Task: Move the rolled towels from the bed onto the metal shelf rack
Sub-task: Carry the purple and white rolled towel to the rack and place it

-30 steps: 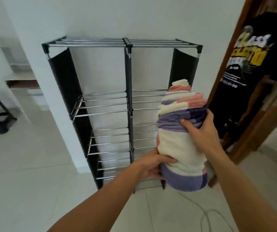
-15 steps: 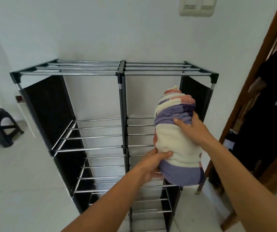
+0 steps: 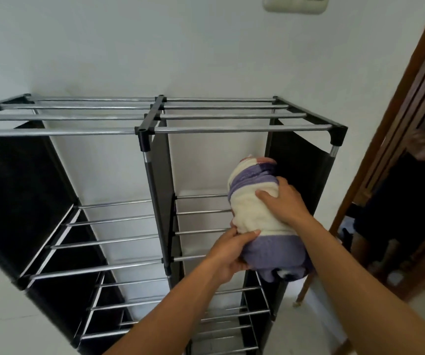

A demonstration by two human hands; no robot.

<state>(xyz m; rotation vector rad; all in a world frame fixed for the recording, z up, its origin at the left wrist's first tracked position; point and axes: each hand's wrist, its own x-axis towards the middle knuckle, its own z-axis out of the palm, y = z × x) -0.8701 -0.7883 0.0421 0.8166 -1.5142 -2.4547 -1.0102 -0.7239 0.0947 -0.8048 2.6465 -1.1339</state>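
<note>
Half a second on, the rolled towel (image 3: 255,213) has gone deeper into the upper right compartment of the metal shelf rack (image 3: 152,124), and the rack fills more of the view. Striped in cream, purple and pink, the towel lies lengthwise over the second-tier bars on the right side, its far end close to the black fabric side panel (image 3: 301,175) and its near purple end hanging past the front bar. Whether its weight is already on the bars I cannot tell. Left hand (image 3: 228,254) grasps the near end from below and from the left, thumb laid over the top. Right hand (image 3: 284,199) curls over the roll's upper right side, fingers pressed into the cream band. A wall switch plate (image 3: 294,3) sits above, a wooden door frame (image 3: 396,124) at right.
</note>
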